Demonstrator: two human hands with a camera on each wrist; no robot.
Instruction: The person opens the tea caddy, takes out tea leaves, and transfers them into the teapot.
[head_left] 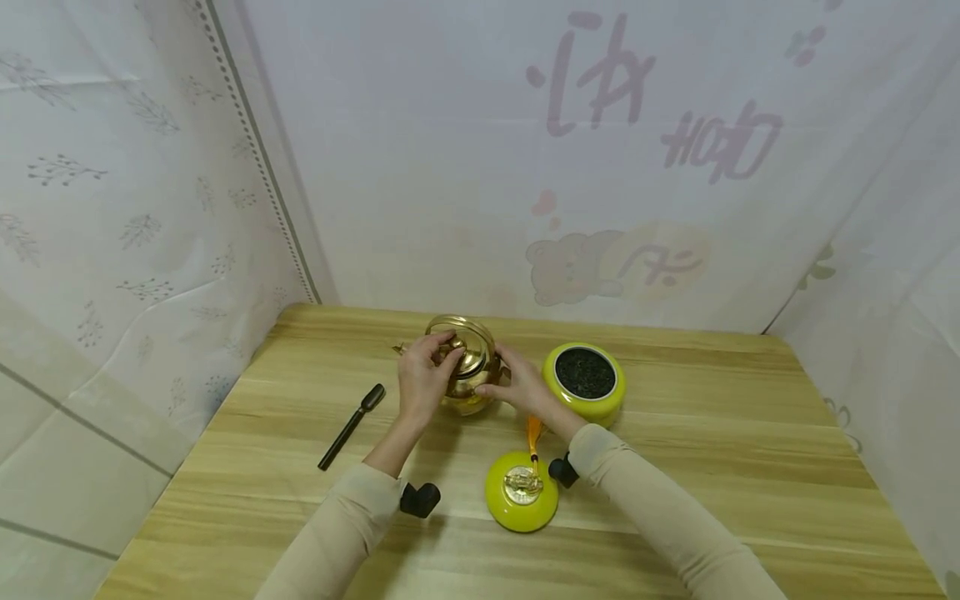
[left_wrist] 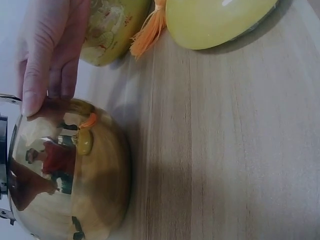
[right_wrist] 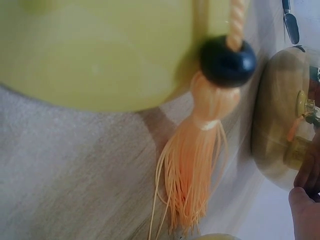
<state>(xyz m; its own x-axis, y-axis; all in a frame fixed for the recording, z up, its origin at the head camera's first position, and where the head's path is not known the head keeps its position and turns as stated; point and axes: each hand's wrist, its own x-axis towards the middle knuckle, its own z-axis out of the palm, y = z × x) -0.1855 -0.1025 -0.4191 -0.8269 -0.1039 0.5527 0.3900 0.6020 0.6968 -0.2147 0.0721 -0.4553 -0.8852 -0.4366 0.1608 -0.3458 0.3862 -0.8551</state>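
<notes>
A shiny gold-coloured teapot (head_left: 467,403) with a raised hoop handle stands towards the back of the table, its spout pointing left. My left hand (head_left: 423,377) pinches the knob of its lid (head_left: 472,361), which sits on the pot's mouth. From the right side, my right hand (head_left: 525,388) holds the teapot's body between thumb and fingers. In the left wrist view, that right hand (left_wrist: 50,55) lies against the polished metal near the rim. Whether the lid is lifted at all, I cannot tell.
Right of the teapot stands a yellow jar (head_left: 609,406) filled with dark loose tea leaves (head_left: 585,372). Its yellow lid (head_left: 521,518), with an orange tassel (head_left: 534,435), lies between my forearms. A dark tea scoop (head_left: 351,427) lies at left. Printed cloth hangs behind the table (head_left: 720,500).
</notes>
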